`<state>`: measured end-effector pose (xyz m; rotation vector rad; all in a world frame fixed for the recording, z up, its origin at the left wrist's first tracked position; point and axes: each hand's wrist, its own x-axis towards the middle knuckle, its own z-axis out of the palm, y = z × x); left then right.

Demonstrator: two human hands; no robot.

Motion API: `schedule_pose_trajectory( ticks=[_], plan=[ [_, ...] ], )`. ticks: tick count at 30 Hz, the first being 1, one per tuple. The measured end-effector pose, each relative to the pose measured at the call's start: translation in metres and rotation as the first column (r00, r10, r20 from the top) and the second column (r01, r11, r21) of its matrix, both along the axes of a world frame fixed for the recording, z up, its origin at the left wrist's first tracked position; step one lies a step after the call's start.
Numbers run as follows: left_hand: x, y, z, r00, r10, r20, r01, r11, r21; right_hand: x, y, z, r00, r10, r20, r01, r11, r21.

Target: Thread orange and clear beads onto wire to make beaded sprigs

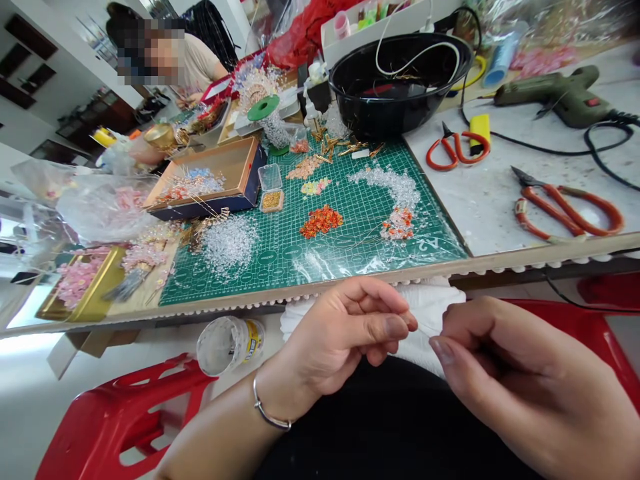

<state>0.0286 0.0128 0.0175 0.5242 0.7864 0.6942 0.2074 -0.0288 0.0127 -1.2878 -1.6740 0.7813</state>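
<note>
Clear beads (229, 247), then orange beads (321, 221), lie on a green mat (275, 263). The left hand (357, 323) has thumb against fingers; mixed beads (397, 224) lie beyond; the right hand (525, 373) pinches closed, though whether either grips anything I cannot tell.

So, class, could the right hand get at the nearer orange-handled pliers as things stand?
Probably yes: the right hand is in front of the table, and the pliers lie uncovered near its front edge. The hand would first have to clear that edge.
</note>
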Motion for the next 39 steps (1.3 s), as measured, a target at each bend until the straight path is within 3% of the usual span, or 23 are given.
schedule_pose_trajectory(
  ticks=[6, 14, 17, 19, 21, 22, 24, 26, 27, 29, 30, 32, 34, 36, 37, 39],
  plan=[
    [-0.001, 0.000, 0.000, 0.999, 0.025, -0.043, -0.021, 0.996, 0.090, 0.000, 0.002, 0.002, 0.999, 0.016, 0.028, -0.016, 1.000, 0.023],
    [0.001, -0.001, -0.002, 0.998, 0.013, -0.063, -0.006, 0.995, 0.098, 0.002, -0.001, -0.006, 0.998, 0.022, 0.051, -0.023, 1.000, 0.021],
    [0.000, -0.002, 0.001, 0.987, -0.014, -0.159, 0.039, 0.987, 0.156, 0.004, -0.001, -0.005, 0.998, 0.048, 0.039, -0.048, 0.999, -0.021],
    [-0.002, 0.000, 0.005, 0.961, -0.035, -0.274, 0.109, 0.959, 0.262, 0.004, 0.001, -0.004, 0.998, 0.065, -0.001, -0.065, 0.996, -0.060],
    [-0.005, 0.002, 0.009, 0.897, 0.006, -0.442, 0.219, 0.862, 0.457, 0.003, 0.005, -0.003, 0.996, 0.071, -0.056, -0.077, 0.990, -0.121],
    [-0.006, 0.004, 0.011, 0.848, 0.065, -0.526, 0.294, 0.768, 0.570, 0.002, 0.007, -0.003, 0.993, 0.072, -0.090, -0.086, 0.984, -0.159],
    [-0.009, 0.006, 0.014, 0.747, 0.226, -0.625, 0.464, 0.494, 0.735, 0.002, 0.010, -0.006, 0.984, 0.074, -0.160, -0.111, 0.965, -0.237],
    [-0.011, 0.009, 0.015, 0.696, 0.369, -0.616, 0.583, 0.212, 0.785, 0.002, 0.013, -0.009, 0.976, 0.078, -0.201, -0.138, 0.942, -0.307],
    [-0.011, 0.012, 0.016, 0.690, 0.408, -0.597, 0.612, 0.111, 0.783, 0.002, 0.015, -0.011, 0.976, 0.077, -0.206, -0.144, 0.931, -0.334],
    [-0.012, 0.022, 0.020, 0.694, 0.412, -0.591, 0.649, -0.002, 0.761, 0.004, 0.017, -0.013, 0.981, 0.058, -0.185, -0.123, 0.922, -0.368],
    [-0.011, 0.031, 0.022, 0.688, 0.395, -0.609, 0.668, -0.016, 0.744, 0.004, 0.017, -0.014, 0.984, 0.043, -0.174, -0.106, 0.921, -0.374],
    [-0.010, 0.060, 0.026, 0.640, 0.390, -0.662, 0.712, 0.022, 0.702, 0.006, 0.019, -0.015, 0.986, 0.016, -0.164, -0.075, 0.932, -0.355],
    [-0.007, 0.100, 0.025, 0.522, 0.484, -0.702, 0.748, 0.136, 0.649, 0.006, 0.021, -0.014, 0.988, 0.016, -0.154, -0.065, 0.946, -0.318],
    [0.000, 0.145, 0.016, 0.348, 0.574, -0.741, 0.805, 0.221, 0.550, 0.006, 0.024, -0.013, 0.991, 0.034, -0.132, -0.072, 0.954, -0.291],
    [0.005, 0.165, 0.009, 0.261, 0.574, -0.776, 0.859, 0.229, 0.458, 0.006, 0.026, -0.013, 0.992, 0.050, -0.120, -0.083, 0.954, -0.289],
    [0.015, 0.198, -0.006, 0.215, 0.563, -0.798, 0.895, 0.213, 0.391, 0.005, 0.028, -0.014, 0.990, 0.080, -0.113, -0.111, 0.945, -0.306]
  ],
)
